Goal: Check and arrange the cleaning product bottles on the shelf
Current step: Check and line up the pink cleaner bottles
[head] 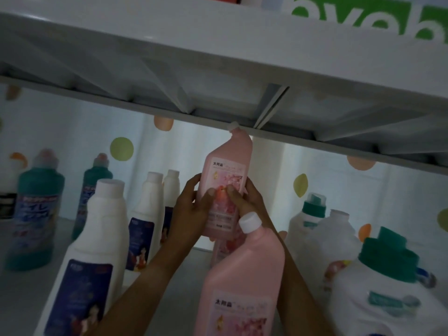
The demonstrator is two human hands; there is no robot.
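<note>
Both my hands hold one pink bottle (228,170) lifted off the shelf floor, its angled neck almost touching the shelf above. My left hand (191,212) grips its left side, thumb across the label. My right hand (247,200) grips its right side, thumb on the label too. A second pink bottle (244,275) with a white cap stands in front, hiding part of my right wrist. Another pink bottle stands behind it, mostly hidden.
White bottles with dark blue labels (97,251) stand in a row on the left, teal bottles (36,214) beyond them. White jugs with green caps (378,282) stand at the right. The white upper shelf (218,69) hangs low overhead.
</note>
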